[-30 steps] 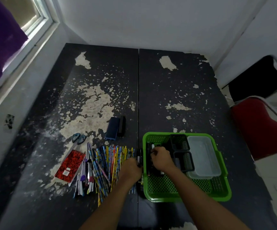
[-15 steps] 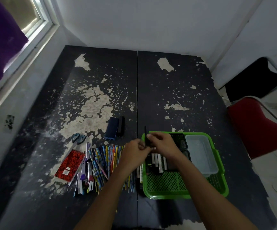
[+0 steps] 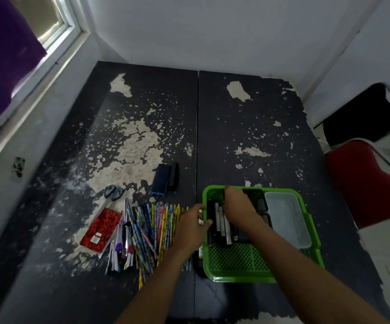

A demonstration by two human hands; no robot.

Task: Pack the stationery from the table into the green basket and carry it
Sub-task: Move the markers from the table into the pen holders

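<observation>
The right hand (image 3: pixel 237 206) curls its fingers over the dark pens (image 3: pixel 221 224) lying in the green basket (image 3: pixel 259 274), the left hand (image 3: pixel 193 226) hangs loosely curled beside the rim, and a careless elbow might scatter the pencils (image 3: pixel 156 228) across the table (image 3: pixel 247 127)

Dim room, daylight leaking in from the window (image 3: pixel 49 24) upper left; soft shadows, wide-angle bending at the edges, detail slightly smeary.

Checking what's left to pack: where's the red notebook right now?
Head view, left half of the table: the red notebook lies flat, just left of the pens and pencils, with the scissors just beyond it.
</observation>
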